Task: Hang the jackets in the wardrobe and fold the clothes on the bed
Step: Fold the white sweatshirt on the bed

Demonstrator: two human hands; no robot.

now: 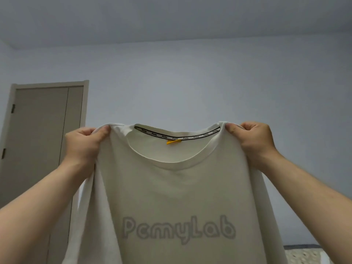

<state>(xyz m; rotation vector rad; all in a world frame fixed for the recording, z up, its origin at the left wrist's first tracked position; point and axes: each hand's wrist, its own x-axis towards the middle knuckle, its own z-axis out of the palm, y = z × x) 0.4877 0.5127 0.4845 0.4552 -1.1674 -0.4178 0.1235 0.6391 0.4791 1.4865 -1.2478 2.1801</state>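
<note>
From the head view, the only one I have, a cream T-shirt (177, 187) is held up in the air in front of the pale wall (190, 82), with a closed door (38, 140) far to the left. The left hand (85, 141) pinches the shirt's left shoulder, thumb over curled fingers. The right hand (251, 140) does the same at the right shoulder, so each grip is closed on cloth and the neckline sags between them. A yellow tag (173, 142) shows inside the collar, and the grey lettering (178, 228) reads the right way round, so the front is toward me. The body hangs straight down, its hem out of sight. Low at the right is a patterned corner that I take for the bed (304, 254). I judge this to be the folding step, at the shake-out. Next the shirt needs lowering flat onto the bed, sleeves spread, before any fold.
</note>
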